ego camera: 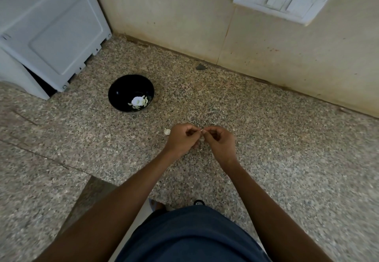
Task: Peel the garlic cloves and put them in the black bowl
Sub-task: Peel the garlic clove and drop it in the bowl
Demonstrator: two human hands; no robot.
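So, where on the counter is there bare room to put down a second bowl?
Bare counter lies right of the right hand, up to the wall. Also between the black bowl and that wall. It is crowded near the left hand, beside the loose garlic piece.

Left hand [181,138] and right hand [218,141]: held together at frame centre, fingers [205,131] curled, tips pinched; forearms extended from the lower edge.

Speckled granite counter [287,138] runs to the back wall. A black bowl [123,89] sits toward the back left, peeled cloves [139,101] inside. One small clove [167,131] lies mid-counter. A white appliance [51,36] fills the back-left corner.
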